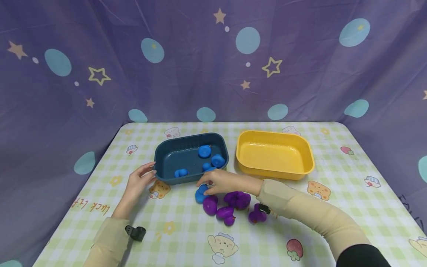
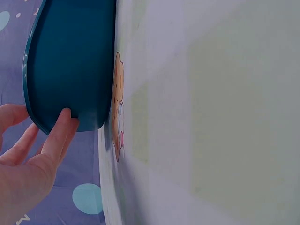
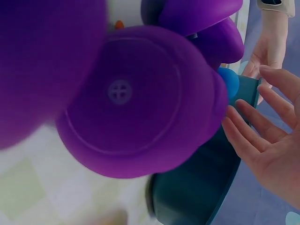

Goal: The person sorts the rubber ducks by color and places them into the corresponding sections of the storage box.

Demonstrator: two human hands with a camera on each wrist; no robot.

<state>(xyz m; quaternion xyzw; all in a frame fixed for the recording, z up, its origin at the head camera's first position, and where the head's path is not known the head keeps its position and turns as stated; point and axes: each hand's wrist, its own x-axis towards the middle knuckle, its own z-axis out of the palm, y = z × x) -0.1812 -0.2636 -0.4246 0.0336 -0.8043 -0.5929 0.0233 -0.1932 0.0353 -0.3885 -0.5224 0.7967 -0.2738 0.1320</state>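
Note:
My left hand (image 1: pixel 139 181) rests its fingertips against the left end of the dark teal basin (image 1: pixel 188 142), fingers loosely extended. In the left wrist view, its fingertips touch the basin's rim and outer wall. My right hand (image 1: pixel 220 181) reaches over the basin's near side, its fingers spread at a blue rubber duck (image 1: pixel 201 195) on the table. Several blue rubber ducks lie inside the basin. Beside the right hand is a group of purple rubber ducks (image 1: pixel 210 205); a purple duck's underside (image 3: pixel 136 103) fills much of the right wrist view.
A yellow basin (image 1: pixel 275 170) stands to the right of the teal one, with bare floor showing inside. Both are on a checked, cartoon-printed tablecloth (image 1: pixel 186 237). A purple patterned curtain (image 1: pixel 200 66) hangs behind the table. The right forearm passes over the rightmost purple duck (image 1: pixel 257 215).

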